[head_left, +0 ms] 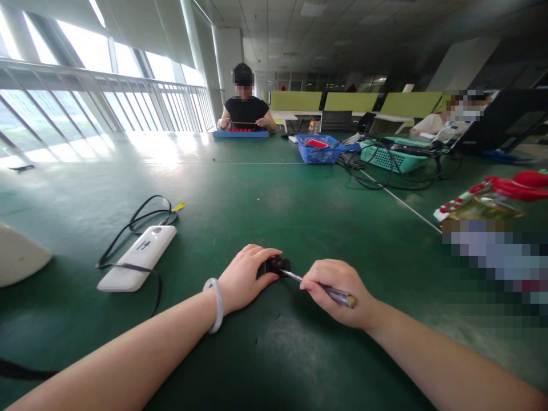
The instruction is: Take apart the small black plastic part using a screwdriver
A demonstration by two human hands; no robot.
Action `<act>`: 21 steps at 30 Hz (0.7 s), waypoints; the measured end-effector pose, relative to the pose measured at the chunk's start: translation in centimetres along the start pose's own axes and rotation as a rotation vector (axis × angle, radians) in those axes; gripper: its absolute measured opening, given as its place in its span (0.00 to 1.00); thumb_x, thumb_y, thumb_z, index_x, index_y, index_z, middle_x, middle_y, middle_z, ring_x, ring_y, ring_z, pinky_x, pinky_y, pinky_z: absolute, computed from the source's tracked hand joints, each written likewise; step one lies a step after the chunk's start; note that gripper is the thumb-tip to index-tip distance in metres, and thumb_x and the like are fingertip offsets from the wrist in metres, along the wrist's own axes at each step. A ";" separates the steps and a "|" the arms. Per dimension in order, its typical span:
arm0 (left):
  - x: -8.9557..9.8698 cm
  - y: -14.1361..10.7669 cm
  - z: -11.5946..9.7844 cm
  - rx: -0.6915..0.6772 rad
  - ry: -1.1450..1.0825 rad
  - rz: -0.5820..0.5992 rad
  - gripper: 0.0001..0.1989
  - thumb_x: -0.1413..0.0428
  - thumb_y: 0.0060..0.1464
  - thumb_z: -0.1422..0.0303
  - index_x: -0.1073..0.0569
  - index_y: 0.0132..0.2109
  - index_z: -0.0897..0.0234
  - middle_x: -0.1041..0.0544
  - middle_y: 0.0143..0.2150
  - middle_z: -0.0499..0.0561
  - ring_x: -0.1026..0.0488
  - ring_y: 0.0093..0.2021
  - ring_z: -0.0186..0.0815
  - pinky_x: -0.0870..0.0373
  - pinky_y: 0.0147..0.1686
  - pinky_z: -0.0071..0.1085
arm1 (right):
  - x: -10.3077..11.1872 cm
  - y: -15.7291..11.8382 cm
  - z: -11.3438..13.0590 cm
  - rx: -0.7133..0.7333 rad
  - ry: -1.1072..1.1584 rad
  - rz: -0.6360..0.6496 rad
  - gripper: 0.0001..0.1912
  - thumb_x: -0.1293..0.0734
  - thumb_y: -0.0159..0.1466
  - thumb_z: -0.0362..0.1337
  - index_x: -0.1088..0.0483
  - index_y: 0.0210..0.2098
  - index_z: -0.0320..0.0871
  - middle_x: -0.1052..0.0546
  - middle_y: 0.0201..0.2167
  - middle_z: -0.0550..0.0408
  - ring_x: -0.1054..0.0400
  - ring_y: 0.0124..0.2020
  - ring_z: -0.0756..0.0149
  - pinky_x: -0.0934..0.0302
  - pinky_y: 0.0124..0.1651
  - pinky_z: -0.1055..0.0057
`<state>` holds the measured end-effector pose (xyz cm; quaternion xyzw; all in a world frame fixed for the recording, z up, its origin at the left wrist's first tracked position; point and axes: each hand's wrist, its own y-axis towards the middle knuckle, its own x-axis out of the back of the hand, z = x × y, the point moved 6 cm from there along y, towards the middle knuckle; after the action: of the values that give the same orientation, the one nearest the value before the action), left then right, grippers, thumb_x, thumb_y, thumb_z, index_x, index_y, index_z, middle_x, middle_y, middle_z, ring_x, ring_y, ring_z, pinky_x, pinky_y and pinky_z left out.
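Note:
My left hand [248, 274], with a pale bangle [219, 305] on its wrist, rests on the green table. Its thumb and fingers close around a small black part [278, 265], whose exact kind I cannot make out. In my right hand [338, 288] is a screwdriver [340, 296], its thin metal shaft pointing left. The shaft's tip meets the black part, or lies just in front of it. Fingers cover some of the part and most of the handle.
A white power bank [137, 260] with a black cable lies left of my hands. Farther off are a blue basket [319, 154], a teal basket [396, 160] and tangled cables. A bottle with red cord [483, 205] is at right. Another person [246, 111] sits opposite.

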<state>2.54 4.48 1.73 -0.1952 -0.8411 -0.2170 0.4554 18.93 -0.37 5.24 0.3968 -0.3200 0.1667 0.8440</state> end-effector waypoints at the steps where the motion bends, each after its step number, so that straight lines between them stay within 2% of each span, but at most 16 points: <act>1: 0.0 0.0 0.0 0.001 0.000 -0.002 0.20 0.40 0.54 0.68 0.30 0.54 0.58 0.25 0.48 0.52 0.32 0.51 0.42 0.36 0.54 0.40 | -0.1 0.0 0.3 0.036 -0.025 0.003 0.09 0.38 0.64 0.33 0.29 0.30 0.41 0.27 0.22 0.56 0.34 0.24 0.71 0.43 0.31 0.73; 5: 0.0 0.0 0.0 0.000 0.004 -0.005 0.21 0.41 0.54 0.69 0.31 0.55 0.58 0.25 0.48 0.52 0.33 0.51 0.42 0.36 0.54 0.40 | -0.3 -0.1 0.9 0.108 -0.091 0.031 0.07 0.37 0.63 0.31 0.29 0.29 0.41 0.26 0.22 0.56 0.34 0.24 0.70 0.43 0.31 0.71; 11: 0.0 -0.1 -0.1 -0.009 -0.003 -0.010 0.17 0.40 0.53 0.69 0.29 0.51 0.60 0.25 0.47 0.51 0.32 0.51 0.41 0.36 0.54 0.39 | 0.0 -0.1 0.2 0.029 -0.023 0.003 0.09 0.38 0.64 0.33 0.29 0.29 0.41 0.27 0.22 0.56 0.34 0.24 0.71 0.43 0.30 0.73; 21: 0.0 -0.2 0.0 -0.007 0.012 -0.006 0.22 0.41 0.54 0.68 0.32 0.55 0.58 0.26 0.50 0.51 0.33 0.52 0.42 0.36 0.55 0.40 | 0.4 -0.1 0.4 0.028 -0.025 -0.040 0.10 0.39 0.65 0.33 0.29 0.29 0.42 0.27 0.22 0.57 0.35 0.24 0.72 0.43 0.30 0.73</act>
<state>2.43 4.35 1.65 -0.1927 -0.8382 -0.2225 0.4591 19.09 -0.71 5.66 0.4167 -0.3202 0.1494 0.8375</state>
